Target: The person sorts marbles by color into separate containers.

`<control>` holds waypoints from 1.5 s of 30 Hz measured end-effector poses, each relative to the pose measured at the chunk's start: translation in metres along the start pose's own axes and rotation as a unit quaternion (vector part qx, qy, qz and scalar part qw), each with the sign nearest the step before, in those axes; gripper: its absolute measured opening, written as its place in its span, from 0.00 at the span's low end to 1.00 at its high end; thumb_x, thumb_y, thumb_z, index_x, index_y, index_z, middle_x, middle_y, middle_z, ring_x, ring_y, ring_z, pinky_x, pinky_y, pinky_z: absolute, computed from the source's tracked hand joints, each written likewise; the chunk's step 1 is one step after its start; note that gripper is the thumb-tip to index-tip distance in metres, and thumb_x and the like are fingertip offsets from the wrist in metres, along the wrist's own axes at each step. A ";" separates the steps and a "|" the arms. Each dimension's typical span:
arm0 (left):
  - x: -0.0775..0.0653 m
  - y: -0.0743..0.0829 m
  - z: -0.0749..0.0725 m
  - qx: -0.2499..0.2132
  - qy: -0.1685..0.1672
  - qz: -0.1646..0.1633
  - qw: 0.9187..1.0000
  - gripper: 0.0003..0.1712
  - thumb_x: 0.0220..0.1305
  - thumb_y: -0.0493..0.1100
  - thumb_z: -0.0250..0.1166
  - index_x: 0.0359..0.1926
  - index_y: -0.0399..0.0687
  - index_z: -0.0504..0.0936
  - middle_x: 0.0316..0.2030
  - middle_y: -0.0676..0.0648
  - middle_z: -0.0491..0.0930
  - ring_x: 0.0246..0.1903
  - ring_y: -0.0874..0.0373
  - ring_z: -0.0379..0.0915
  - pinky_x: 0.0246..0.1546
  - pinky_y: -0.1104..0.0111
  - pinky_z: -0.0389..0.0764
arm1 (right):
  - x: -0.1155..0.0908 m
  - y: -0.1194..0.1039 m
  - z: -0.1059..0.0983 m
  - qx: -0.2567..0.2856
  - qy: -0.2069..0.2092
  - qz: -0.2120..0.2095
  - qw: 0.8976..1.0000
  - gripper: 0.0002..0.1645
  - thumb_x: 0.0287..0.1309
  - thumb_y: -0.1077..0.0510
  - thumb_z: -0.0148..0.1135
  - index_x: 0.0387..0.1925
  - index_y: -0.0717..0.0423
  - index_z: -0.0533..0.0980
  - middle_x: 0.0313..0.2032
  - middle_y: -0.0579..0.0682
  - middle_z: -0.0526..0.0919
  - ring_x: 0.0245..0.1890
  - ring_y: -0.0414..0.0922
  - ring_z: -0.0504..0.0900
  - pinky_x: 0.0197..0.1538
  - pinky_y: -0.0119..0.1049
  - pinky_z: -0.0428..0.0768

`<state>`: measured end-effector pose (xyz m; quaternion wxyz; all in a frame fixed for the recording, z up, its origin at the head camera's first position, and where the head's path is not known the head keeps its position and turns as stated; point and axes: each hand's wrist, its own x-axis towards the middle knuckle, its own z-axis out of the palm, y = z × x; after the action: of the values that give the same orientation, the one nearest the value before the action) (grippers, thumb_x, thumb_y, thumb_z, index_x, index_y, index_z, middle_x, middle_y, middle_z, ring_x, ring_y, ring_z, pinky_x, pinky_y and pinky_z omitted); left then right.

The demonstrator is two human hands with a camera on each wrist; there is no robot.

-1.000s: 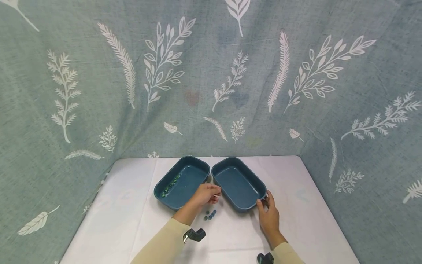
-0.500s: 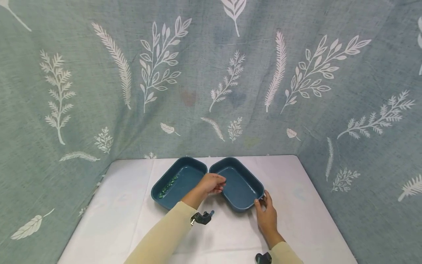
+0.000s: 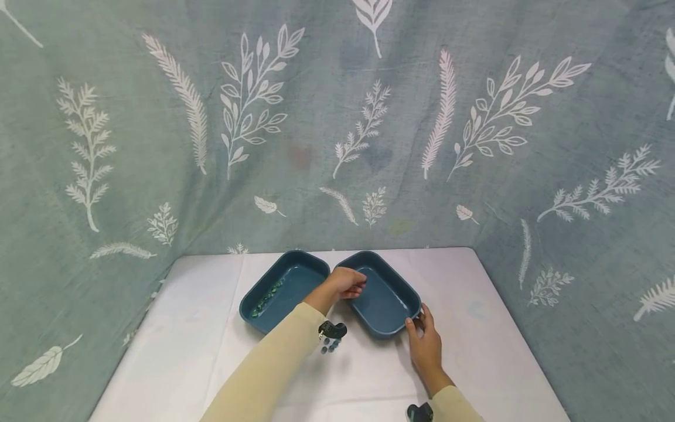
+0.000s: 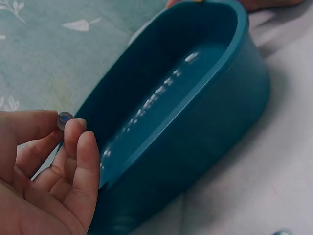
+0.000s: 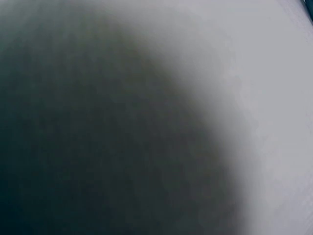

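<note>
My left hand (image 3: pixel 345 283) reaches over the left rim of the right-hand blue tray (image 3: pixel 387 296). Between its thumb and fingertips it pinches a small clear marble with a blue core (image 4: pixel 64 120), best seen in the left wrist view. My right hand (image 3: pixel 426 346) holds the near right corner of that same tray, thumb at the rim and fingers around the outer side. Several blue marbles (image 3: pixel 330 346) lie on the white cloth below my left wrist, partly hidden by the wrist camera. The right wrist view is mostly a dark blur.
A second blue tray (image 3: pixel 297 284) stands to the left, holding several green marbles (image 3: pixel 267 298) along its left side. Both trays sit on a white-covered table (image 3: pixel 211 328). Leaf-patterned grey-green cloth (image 3: pixel 311 146) hangs behind and at the sides.
My left hand has moved forward and right, from beside the loose marbles to over the right-hand tray. My right hand stays at the tray's corner. The head view has shifted slightly.
</note>
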<state>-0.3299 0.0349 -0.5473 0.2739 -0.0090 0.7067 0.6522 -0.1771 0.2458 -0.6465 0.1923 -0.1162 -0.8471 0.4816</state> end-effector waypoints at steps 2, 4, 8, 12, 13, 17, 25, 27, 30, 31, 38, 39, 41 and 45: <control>0.004 0.000 0.002 0.000 0.001 -0.006 1.000 0.19 0.64 0.36 0.63 0.53 0.27 0.78 0.28 0.45 0.82 0.19 0.63 0.75 0.22 0.72 0.80 | 0.001 0.001 0.000 -0.001 -0.002 0.002 1.000 0.39 0.68 0.44 0.57 0.73 0.50 0.57 0.59 0.61 0.76 0.58 0.57 0.75 0.61 0.58 0.67; 0.008 0.001 0.005 0.009 0.006 -0.005 1.000 0.18 0.63 0.35 0.63 0.51 0.27 0.79 0.27 0.45 0.82 0.18 0.63 0.75 0.22 0.72 0.81 | 0.002 0.002 0.001 -0.002 -0.003 0.003 1.000 0.39 0.67 0.44 0.57 0.73 0.51 0.57 0.59 0.61 0.76 0.58 0.57 0.75 0.61 0.58 0.67; 0.015 0.003 0.012 0.034 0.016 0.003 0.999 0.17 0.61 0.34 0.62 0.48 0.25 0.80 0.24 0.46 0.81 0.17 0.63 0.74 0.22 0.71 0.81 | 0.003 0.002 0.002 0.008 0.005 0.002 1.000 0.38 0.67 0.46 0.59 0.72 0.51 0.58 0.59 0.61 0.76 0.58 0.57 0.75 0.61 0.58 0.67; 0.021 0.006 0.019 0.057 0.027 0.004 0.998 0.13 0.60 0.32 0.62 0.43 0.26 0.81 0.23 0.46 0.80 0.17 0.62 0.74 0.24 0.70 0.83 | 0.005 0.003 0.003 0.011 0.008 -0.002 1.000 0.38 0.67 0.47 0.59 0.72 0.53 0.59 0.58 0.61 0.76 0.57 0.57 0.76 0.61 0.59 0.68; 0.022 0.007 0.021 0.061 0.030 0.002 0.998 0.11 0.59 0.32 0.62 0.42 0.27 0.81 0.22 0.46 0.80 0.17 0.62 0.74 0.24 0.69 0.83 | 0.006 0.004 0.004 0.007 0.007 -0.002 1.000 0.38 0.67 0.46 0.58 0.72 0.53 0.58 0.59 0.60 0.76 0.58 0.57 0.76 0.61 0.59 0.68; 0.026 0.010 0.027 0.076 0.033 -0.004 0.997 0.04 0.59 0.30 0.62 0.34 0.31 0.82 0.21 0.45 0.79 0.16 0.61 0.74 0.26 0.66 0.84 | 0.007 0.006 0.007 0.005 0.006 -0.002 1.000 0.38 0.67 0.44 0.58 0.72 0.52 0.59 0.58 0.59 0.77 0.57 0.55 0.76 0.60 0.58 0.68; 0.033 0.004 0.033 0.121 0.031 -0.031 0.992 0.06 0.59 0.30 0.60 0.25 0.36 0.79 0.18 0.45 0.77 0.16 0.59 0.74 0.29 0.62 0.85 | 0.003 0.009 0.010 0.001 0.017 -0.014 1.000 0.37 0.66 0.47 0.61 0.71 0.48 0.60 0.56 0.57 0.79 0.54 0.53 0.79 0.58 0.55 0.72; 0.038 -0.001 0.035 0.148 0.041 -0.045 0.987 0.08 0.58 0.29 0.59 0.23 0.36 0.78 0.16 0.45 0.76 0.15 0.59 0.73 0.27 0.64 0.85 | 0.003 0.009 0.009 0.000 0.016 -0.019 1.000 0.37 0.66 0.47 0.61 0.71 0.49 0.60 0.56 0.57 0.79 0.54 0.53 0.79 0.57 0.55 0.72; 0.044 -0.007 0.037 0.179 0.047 -0.063 0.981 0.09 0.58 0.28 0.58 0.22 0.36 0.77 0.14 0.45 0.75 0.13 0.59 0.73 0.24 0.66 0.84 | 0.003 0.008 0.007 0.005 0.012 -0.022 1.000 0.38 0.66 0.47 0.61 0.71 0.51 0.60 0.56 0.57 0.79 0.54 0.53 0.79 0.58 0.56 0.72; 0.045 -0.008 0.037 0.184 0.047 -0.065 0.980 0.09 0.58 0.28 0.58 0.22 0.36 0.77 0.14 0.45 0.74 0.13 0.59 0.73 0.23 0.66 0.84 | 0.003 0.007 0.006 0.005 0.011 -0.023 1.000 0.38 0.66 0.47 0.61 0.72 0.52 0.60 0.57 0.58 0.79 0.55 0.54 0.78 0.58 0.56 0.71; 0.048 -0.009 0.043 0.175 0.038 -0.071 0.981 0.02 0.55 0.25 0.57 0.29 0.29 0.76 0.13 0.44 0.73 0.12 0.58 0.71 0.23 0.64 0.84 | 0.004 0.007 0.002 -0.002 0.004 -0.016 1.000 0.38 0.67 0.47 0.59 0.72 0.54 0.59 0.57 0.59 0.78 0.56 0.55 0.78 0.59 0.56 0.71; 0.047 -0.008 0.044 0.175 0.037 -0.073 0.981 0.02 0.55 0.25 0.57 0.29 0.29 0.76 0.13 0.44 0.73 0.12 0.57 0.71 0.23 0.64 0.84 | 0.004 0.006 0.001 -0.002 0.004 -0.014 1.000 0.38 0.67 0.47 0.60 0.72 0.53 0.59 0.58 0.59 0.78 0.56 0.55 0.78 0.59 0.56 0.71; 0.047 -0.007 0.044 0.178 0.035 -0.078 0.980 0.02 0.55 0.24 0.56 0.28 0.30 0.75 0.13 0.44 0.73 0.12 0.57 0.71 0.22 0.64 0.83 | 0.004 0.007 0.001 -0.004 0.004 -0.014 1.000 0.38 0.67 0.46 0.59 0.72 0.54 0.59 0.58 0.60 0.77 0.56 0.55 0.78 0.59 0.56 0.71; 0.049 -0.007 0.046 0.208 0.031 -0.078 0.975 0.09 0.55 0.25 0.56 0.21 0.34 0.74 0.12 0.45 0.73 0.11 0.58 0.70 0.18 0.67 0.81 | 0.005 0.005 -0.001 0.001 0.004 -0.014 1.000 0.38 0.67 0.46 0.59 0.72 0.53 0.58 0.59 0.60 0.76 0.56 0.55 0.77 0.59 0.56 0.71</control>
<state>-0.3513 0.0937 -0.5730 0.2978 -0.0270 0.8319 0.4675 -0.1812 0.2513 -0.6490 0.2030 -0.1059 -0.8476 0.4787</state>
